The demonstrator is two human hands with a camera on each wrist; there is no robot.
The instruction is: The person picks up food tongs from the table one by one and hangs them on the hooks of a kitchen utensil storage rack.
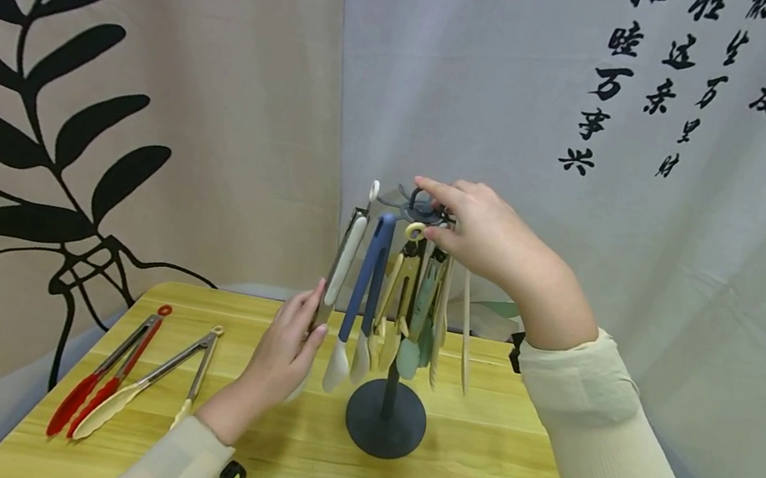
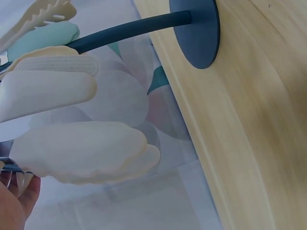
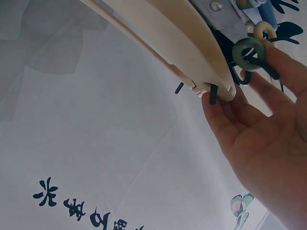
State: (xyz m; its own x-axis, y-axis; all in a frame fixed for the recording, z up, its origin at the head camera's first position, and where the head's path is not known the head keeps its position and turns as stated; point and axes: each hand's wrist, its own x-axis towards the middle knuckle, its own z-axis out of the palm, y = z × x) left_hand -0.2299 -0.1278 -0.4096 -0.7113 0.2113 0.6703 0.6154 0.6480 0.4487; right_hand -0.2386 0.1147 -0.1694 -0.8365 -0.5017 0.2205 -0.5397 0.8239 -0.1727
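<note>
A dark utensil stand (image 1: 386,419) with a round base and top hooks stands on the table. My left hand (image 1: 285,341) grips tongs with white handles (image 1: 347,258) at the stand's left; their ring is up by a hook. Their pale scalloped tips (image 2: 81,148) point down past the hand. My right hand (image 1: 491,232) holds the stand's top, fingers around the hooks. Blue-handled tongs (image 1: 363,286), yellow tongs (image 1: 407,277) and green tongs (image 1: 424,297) hang there. Cream tongs (image 3: 177,28) hang close to the right fingers. Whether the white tongs' ring is on its hook, I cannot tell.
On the wooden table's (image 1: 465,473) left side lie red-tipped tongs (image 1: 131,357) and cream-tipped tongs (image 1: 167,368), both spread. A patterned curtain (image 1: 235,121) hangs behind the table, with black leaves at left and black writing at right.
</note>
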